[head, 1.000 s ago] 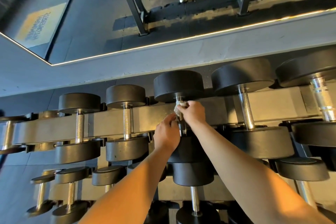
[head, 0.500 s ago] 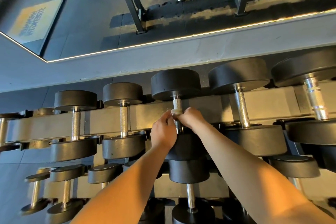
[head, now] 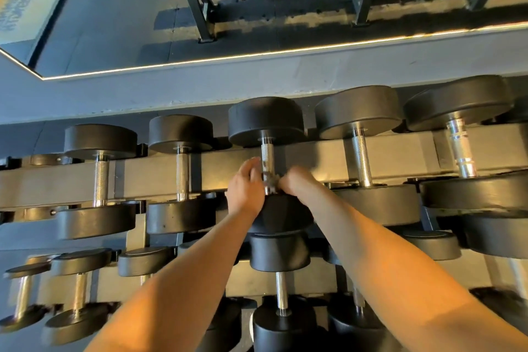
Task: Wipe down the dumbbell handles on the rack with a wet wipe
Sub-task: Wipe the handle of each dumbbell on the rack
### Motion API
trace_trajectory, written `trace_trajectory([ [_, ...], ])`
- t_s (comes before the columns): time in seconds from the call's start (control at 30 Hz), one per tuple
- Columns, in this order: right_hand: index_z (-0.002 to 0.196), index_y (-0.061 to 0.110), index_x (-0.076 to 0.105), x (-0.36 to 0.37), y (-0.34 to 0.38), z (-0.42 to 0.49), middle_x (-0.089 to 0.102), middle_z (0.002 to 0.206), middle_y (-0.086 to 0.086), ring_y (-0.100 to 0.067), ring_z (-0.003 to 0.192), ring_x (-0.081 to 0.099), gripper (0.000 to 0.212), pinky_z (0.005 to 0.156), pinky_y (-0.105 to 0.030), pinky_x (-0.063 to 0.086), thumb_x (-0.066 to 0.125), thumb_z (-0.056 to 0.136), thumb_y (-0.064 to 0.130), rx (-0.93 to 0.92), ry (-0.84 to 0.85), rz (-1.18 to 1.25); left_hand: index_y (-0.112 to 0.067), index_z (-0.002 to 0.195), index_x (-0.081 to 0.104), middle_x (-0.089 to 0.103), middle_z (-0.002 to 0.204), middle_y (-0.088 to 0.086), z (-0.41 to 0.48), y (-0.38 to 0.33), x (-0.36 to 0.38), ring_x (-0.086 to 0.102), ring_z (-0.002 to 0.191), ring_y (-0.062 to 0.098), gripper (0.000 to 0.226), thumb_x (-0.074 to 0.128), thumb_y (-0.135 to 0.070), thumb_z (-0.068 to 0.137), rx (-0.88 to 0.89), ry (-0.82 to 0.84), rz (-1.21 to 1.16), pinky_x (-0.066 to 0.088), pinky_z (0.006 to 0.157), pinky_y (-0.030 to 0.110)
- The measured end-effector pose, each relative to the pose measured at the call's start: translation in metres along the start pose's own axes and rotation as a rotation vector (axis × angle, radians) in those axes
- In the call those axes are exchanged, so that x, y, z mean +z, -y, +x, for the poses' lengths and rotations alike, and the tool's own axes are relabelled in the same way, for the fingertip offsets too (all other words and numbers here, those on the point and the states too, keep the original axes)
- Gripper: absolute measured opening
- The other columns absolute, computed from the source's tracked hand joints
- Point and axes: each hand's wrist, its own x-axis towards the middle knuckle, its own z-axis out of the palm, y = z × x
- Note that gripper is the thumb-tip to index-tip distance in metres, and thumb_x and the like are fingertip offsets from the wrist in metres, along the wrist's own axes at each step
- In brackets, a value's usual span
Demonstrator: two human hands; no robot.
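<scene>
1 view: head-worn wide-angle camera, above and in front of the dumbbell rack [head: 160, 177], facing forward and steeply down. Near: top-row dumbbells [head: 358, 107] span the full frame width. Wall mirror [head: 257, 37] fills the upper third.

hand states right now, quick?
Left hand: closed, pinching the wet wipe at the middle dumbbell handle.
Right hand: closed, gripping the same wipe.

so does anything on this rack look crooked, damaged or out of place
Nothing stands out. The dumbbells sit in line on the rack, handles parallel, no visible damage. The left hand and right hand hold the wipe round the near end of the middle handle; motion blur hides detail there.
</scene>
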Motion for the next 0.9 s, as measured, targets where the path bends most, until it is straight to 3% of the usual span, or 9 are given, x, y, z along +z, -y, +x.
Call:
trace_trajectory([
  [0.1,0.107,0.011,0.071,0.002,-0.013,-0.015,0.07,0.099,-0.006,-0.024,0.096,0.065,0.027,0.078,-0.03,0.05,0.075,0.086,0.028,-0.007,0.007,0.378,-0.037,0.123,0.063,0.065,0.12,-0.013,0.001,0.002,-0.004,0.062,0.11,0.009,0.031,0.039,-0.032,0.104,-0.008,0.073,-0.161,0.051,0.091,0.026],
  [0.17,0.104,0.017,0.076,0.004,-0.017,-0.025,0.076,0.098,-0.003,-0.022,0.098,0.068,0.024,0.086,-0.032,0.053,0.078,0.083,0.028,-0.111,-0.016,0.561,-0.038,0.122,0.065,0.067,0.121,-0.009,-0.002,-0.001,-0.012,0.064,0.11,0.011,0.029,0.041,-0.036,0.105,-0.028,0.177,-0.281,0.051,0.101,0.04],
  [0.3,0.115,0.01,0.072,0.002,-0.003,-0.055,0.076,0.106,-0.01,-0.022,0.097,0.073,0.031,0.094,-0.036,0.056,0.057,0.1,0.031,-0.277,0.085,0.76,-0.027,0.126,0.063,0.071,0.117,0.001,-0.008,0.001,-0.036,0.068,0.111,0.02,0.027,0.053,-0.038,0.104,0.084,0.433,-0.442,0.052,0.102,0.045],
  [0.4,0.126,0.008,0.067,0.009,0.009,-0.071,0.073,0.112,-0.016,-0.028,0.101,0.071,0.042,0.096,-0.035,0.056,0.045,0.105,0.036,-0.334,0.096,0.893,-0.02,0.115,0.065,0.07,0.115,0.007,-0.003,0.008,-0.051,0.067,0.108,0.025,0.022,0.056,-0.033,0.098,0.233,0.403,-0.289,0.053,0.101,0.041],
  [0.47,0.126,0.005,0.065,0.018,0.017,-0.079,0.073,0.11,-0.017,-0.022,0.091,0.071,0.044,0.084,-0.023,0.056,0.039,0.107,0.035,-0.278,0.013,0.888,-0.013,0.119,0.066,0.068,0.114,0.002,-0.001,0.015,-0.061,0.067,0.106,0.023,0.025,0.056,-0.025,0.099,0.287,0.328,-0.182,0.053,0.091,0.023],
  [0.57,0.119,0.012,0.069,0.031,0.015,-0.091,0.072,0.107,-0.005,-0.007,0.091,0.06,0.046,0.078,-0.02,0.038,0.034,0.108,0.039,-0.19,-0.11,0.762,-0.025,0.115,0.07,0.072,0.111,-0.003,-0.005,0.039,-0.07,0.068,0.1,0.013,0.023,0.051,-0.024,0.103,0.186,0.09,-0.182,0.054,0.09,0.03],
  [0.67,0.116,0.018,0.07,0.04,0.004,-0.095,0.068,0.113,0.005,0.001,0.101,0.053,0.051,0.091,-0.025,0.029,0.028,0.108,0.045,-0.246,-0.119,0.682,-0.024,0.122,0.066,0.066,0.122,-0.004,-0.024,0.059,-0.067,0.062,0.11,0.008,0.022,0.055,-0.018,0.103,0.175,0.175,-0.229,0.049,0.093,0.019],
  [0.8,0.123,0.019,0.067,0.05,0.002,-0.098,0.065,0.118,0.006,0.003,0.105,0.052,0.055,0.082,-0.015,0.031,0.023,0.108,0.048,-0.29,-0.169,0.662,-0.033,0.107,0.063,0.048,0.139,-0.025,-0.058,0.075,-0.049,0.034,0.137,-0.012,0.016,0.062,-0.019,0.099,0.4,0.233,-0.134,0.028,0.116,0.016],
  [0.9,0.12,0.02,0.068,0.061,0.003,-0.097,0.065,0.118,0.004,-0.009,0.112,0.055,0.048,0.08,-0.016,0.035,0.031,0.106,0.046,-0.299,-0.214,0.644,-0.028,0.104,0.061,0.04,0.153,-0.012,-0.069,0.082,-0.036,0.023,0.149,0.0,0.011,0.058,-0.018,0.101,0.519,0.181,-0.035,0.019,0.12,0.022],
])
